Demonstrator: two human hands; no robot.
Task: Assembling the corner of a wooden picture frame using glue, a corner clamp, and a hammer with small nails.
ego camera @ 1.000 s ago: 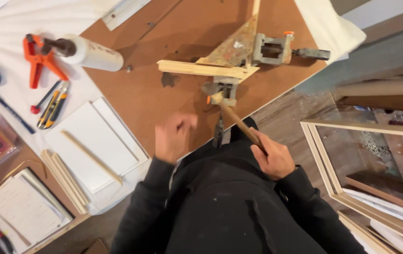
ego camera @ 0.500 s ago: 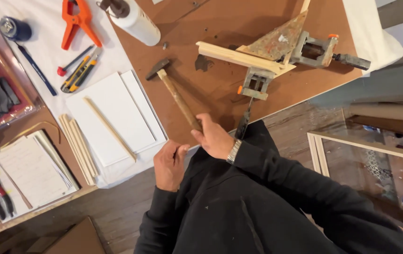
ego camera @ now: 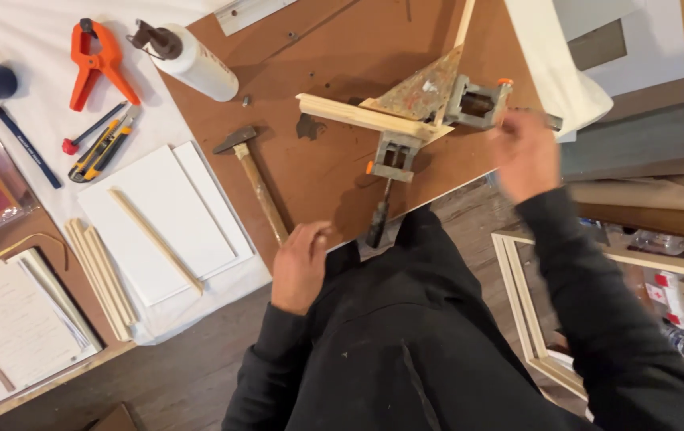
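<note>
A rusty metal corner clamp (ego camera: 429, 112) grips two pale wooden strips (ego camera: 358, 116) at a right angle on the brown table (ego camera: 318, 64). The right hand (ego camera: 527, 156), blurred, reaches its screw handle; whether its fingers close, I cannot tell. The left hand (ego camera: 298, 267) rests at the table edge, fingers loosely curled, beside the wooden-handled hammer (ego camera: 256, 179).

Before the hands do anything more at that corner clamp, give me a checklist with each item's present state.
1. Wooden strips seated in corner clamp: ok, both sit in it.
2. Right hand at the clamp's side handle: cannot tell, blurred.
3. Left hand free of tools: ok, it rests at the board's edge.
4. Hammer set down: ok, flat on the board, its handle end by the left hand.
5. Glue bottle out of the way: ok, lying apart.
</note>
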